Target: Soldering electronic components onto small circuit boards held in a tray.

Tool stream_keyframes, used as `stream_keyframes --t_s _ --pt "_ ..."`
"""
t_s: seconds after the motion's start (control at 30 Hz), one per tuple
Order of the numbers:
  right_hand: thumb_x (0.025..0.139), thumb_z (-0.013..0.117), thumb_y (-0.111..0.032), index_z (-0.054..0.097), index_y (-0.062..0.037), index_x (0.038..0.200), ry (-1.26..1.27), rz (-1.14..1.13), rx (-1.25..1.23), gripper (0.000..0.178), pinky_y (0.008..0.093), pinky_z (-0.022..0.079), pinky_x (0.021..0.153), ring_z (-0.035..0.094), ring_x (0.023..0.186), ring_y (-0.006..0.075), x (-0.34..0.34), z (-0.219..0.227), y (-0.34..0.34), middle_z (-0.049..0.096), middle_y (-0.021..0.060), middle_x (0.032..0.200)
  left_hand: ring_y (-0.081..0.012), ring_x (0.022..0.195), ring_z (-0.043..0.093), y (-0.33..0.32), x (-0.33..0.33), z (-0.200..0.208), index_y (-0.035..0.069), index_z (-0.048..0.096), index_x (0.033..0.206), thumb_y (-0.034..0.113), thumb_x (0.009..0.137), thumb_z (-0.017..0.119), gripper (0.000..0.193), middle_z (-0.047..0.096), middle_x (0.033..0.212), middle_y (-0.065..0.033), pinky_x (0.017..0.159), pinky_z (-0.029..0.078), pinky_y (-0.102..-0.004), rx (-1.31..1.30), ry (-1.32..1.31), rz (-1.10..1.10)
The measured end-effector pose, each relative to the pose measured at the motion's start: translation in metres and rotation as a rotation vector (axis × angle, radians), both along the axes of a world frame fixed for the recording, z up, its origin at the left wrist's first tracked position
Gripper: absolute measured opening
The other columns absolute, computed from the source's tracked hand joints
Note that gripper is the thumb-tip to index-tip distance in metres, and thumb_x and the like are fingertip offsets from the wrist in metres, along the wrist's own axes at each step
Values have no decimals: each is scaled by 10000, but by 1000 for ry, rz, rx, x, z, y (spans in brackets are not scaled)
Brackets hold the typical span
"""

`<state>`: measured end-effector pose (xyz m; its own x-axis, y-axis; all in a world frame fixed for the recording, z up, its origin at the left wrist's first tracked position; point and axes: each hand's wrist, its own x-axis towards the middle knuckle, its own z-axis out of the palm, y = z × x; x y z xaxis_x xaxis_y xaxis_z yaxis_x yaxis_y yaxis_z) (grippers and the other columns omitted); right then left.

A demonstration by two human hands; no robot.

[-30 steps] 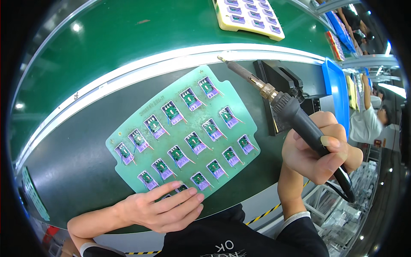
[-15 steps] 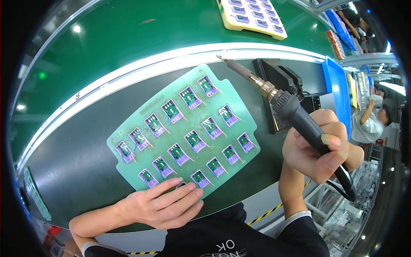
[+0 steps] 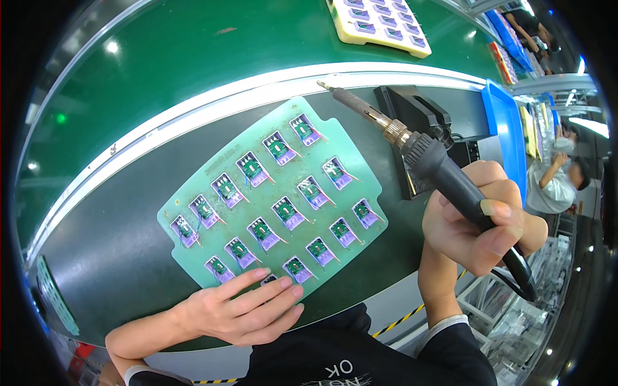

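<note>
My right hand (image 3: 483, 222) is wrapped round the dark handle of a soldering iron (image 3: 428, 157). The iron slants up and left, its bare tip in the air near the white rail, beyond the far corner of a pale green fixture plate (image 3: 309, 154). Rows of cutouts in the plate hold small purple housings (image 3: 255, 172), each with a green circuit board and thin wires. Along the plate's near edge lies my left hand (image 3: 248, 309), fingers stretched out and partly covering one housing. It grips nothing.
A black soldering station (image 3: 412, 112) stands right of the plate, beside a blue tray (image 3: 508, 141). Past the white rail (image 3: 212, 100), a cream tray of housings (image 3: 380, 29) rests on a green surface. Another green plate (image 3: 56, 296) is far left. Other people sit at the right.
The plate and the soldering station appear slightly further left, along with the iron's tip, as the view shifts a little. Both hands keep nearly the same pose.
</note>
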<state>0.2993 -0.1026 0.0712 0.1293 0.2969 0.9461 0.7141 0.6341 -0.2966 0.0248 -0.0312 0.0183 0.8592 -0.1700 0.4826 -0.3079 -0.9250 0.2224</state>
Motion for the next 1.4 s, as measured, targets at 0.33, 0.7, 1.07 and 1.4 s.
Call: stream_keyframes --t_s 0.33,0.7,1.07,1.4 --pt "550 687 22 602 -35 779 7 -24 -116 251 236 327 371 462 424 135 13 8 -9 482 -12 540 -251 1016 552 -4 -1 -3 160 433 1181 602 710 650 681 526 1143 -85 935 391 -459 -148 -8 -23" --pt "601 684 75 540 -35 767 34 -62 133 245 251 388 391 501 437 169 14 -1 -5 489 35 564 -342 1116 462 2 -16 0 21 375 1219 473 898 439 558 436 1215 -218 953 376 -468 -140 -267 366" --pt "636 690 -41 512 -90 675 52 -114 128 188 277 423 396 548 473 164 9 -4 0 518 4 553 -119 735 550 54 -27 17 -10 400 1246 430 983 264 530 544 918 -80 634 457 -222 -1040 191 885" --pt "647 675 42 572 -37 717 86 -101 131 148 248 452 439 567 457 162 12 -6 -2 576 46 580 -157 634 642 12 -6 15 74 272 1389 411 982 286 528 625 925 -103 499 522 -227 -1421 344 929"
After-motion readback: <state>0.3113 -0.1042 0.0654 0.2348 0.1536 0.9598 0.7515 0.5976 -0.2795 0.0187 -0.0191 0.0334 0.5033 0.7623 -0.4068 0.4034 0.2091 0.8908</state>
